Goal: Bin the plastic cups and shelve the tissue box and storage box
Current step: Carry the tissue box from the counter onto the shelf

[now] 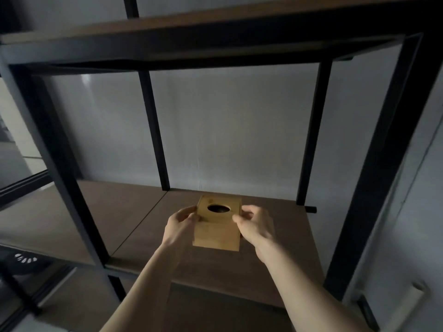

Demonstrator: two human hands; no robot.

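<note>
A square wooden tissue box [217, 233] with an oval hole in its top rests on the brown shelf board [275, 271], right of the board's seam. My left hand [181, 224] grips its left side near the top edge. My right hand [256, 225] grips the right side the same way. Both forearms reach in from the bottom of the view. No plastic cups or storage box are in sight.
The shelf unit has a black metal frame [374, 164] with thick posts left and right and thinner bars at the back. Another wooden board [191, 20] runs overhead. A grey wall [227, 128] stands behind. A lower shelf level [215, 315] shows beneath.
</note>
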